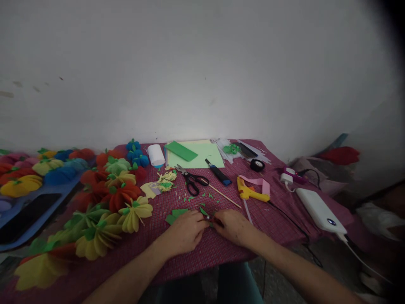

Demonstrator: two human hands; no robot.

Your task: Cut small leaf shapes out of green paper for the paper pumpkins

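Note:
My right hand (236, 226) is closed around small scissors (217, 220) with dark reddish handles, mostly covered by the fingers. Just left of it, my left hand (186, 230) is closed, its fingertips pinching a small piece of green paper (203, 211) by the scissor blades. Larger green paper pieces (175, 215) lie on the cloth beside the left knuckles. Beyond both hands, green and pale snippets (191, 197) are scattered. Black-handled scissors (193, 181) rest open there, near a thin wooden stick (221, 193).
Paper pumpkins (123, 196) crowd the left side near a dark phone (30, 215). A yellow glue gun (253, 192), black tape (257, 165) and white power bank (319, 211) sit right. A utility knife (218, 172), paper sheets (209, 147) and white roll (156, 155) lie toward the wall.

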